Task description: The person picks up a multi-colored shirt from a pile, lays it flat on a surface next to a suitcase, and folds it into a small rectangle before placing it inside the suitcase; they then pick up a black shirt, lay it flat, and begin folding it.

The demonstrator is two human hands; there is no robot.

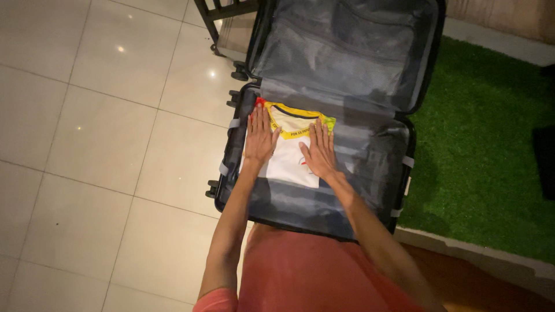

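One open suitcase (324,196) lies on the tiled floor (87,144), its lid (347,52) raised against the far side, and one folded shirt (289,151) rests in the near half, towards its left wall. Two hands are on the shirt: the left hand (260,138) lies flat over the shirt's left edge, the right hand (319,151) flat over its right side, fingers stretched and close together, palms down. Neither hand closes around anything; both simply press on the cloth. The shirt shows between and under the palms, white in the body with a yellow collar band at the far end, a small red patch at its far left corner, and a small mark near the right hand. A strip of green artificial grass (485,144) lies to the right of the suitcase
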